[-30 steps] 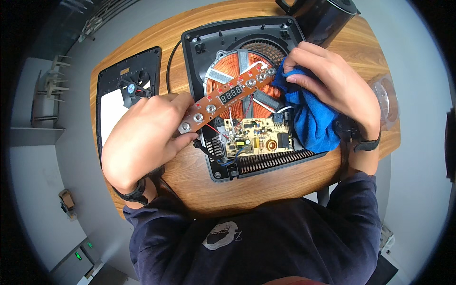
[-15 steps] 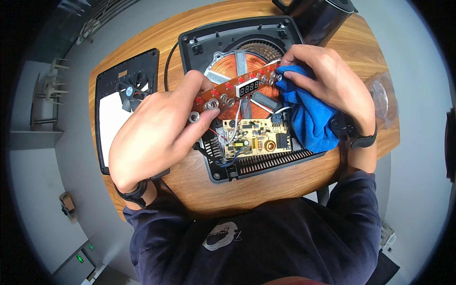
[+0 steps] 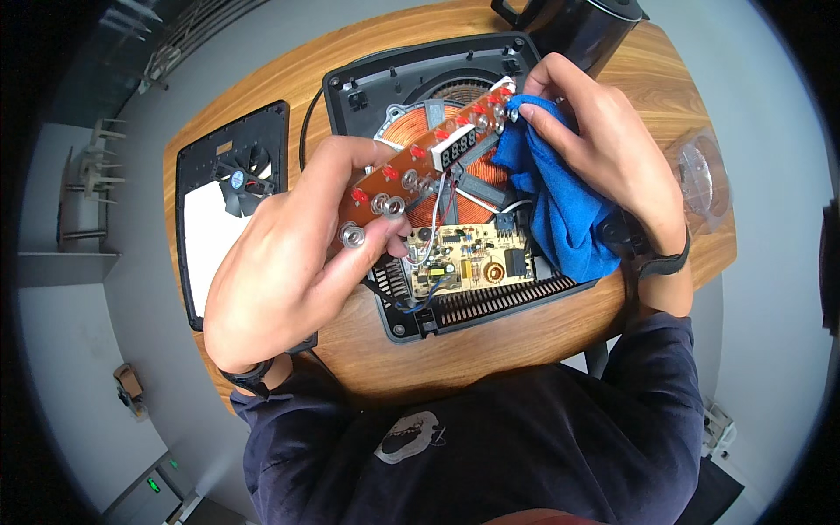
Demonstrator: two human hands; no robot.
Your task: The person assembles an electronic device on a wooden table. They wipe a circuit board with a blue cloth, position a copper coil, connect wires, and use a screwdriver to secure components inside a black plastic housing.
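Note:
My left hand is closed on the near-left end of a narrow brown display circuit board. The board carries red LEDs, coiled metal springs and a white-framed digit display, and slants up to the right over the copper coil. At its far right end, my right hand pinches a blue cloth against the board's edge; the rest of the cloth hangs down. Thin white and red wires run from the board toward the tan main circuit board, inside the opened induction cooker's black housing.
On the left lies a black panel bearing a small fan and a white sheet. A black kettle stands at the far right. Beside my right wrist is a clear plastic container on the wooden table.
The display board has tilted more steeply, its right end rising and its left end dropping. My right hand has moved up slightly with the cloth, while my left hand keeps its grip.

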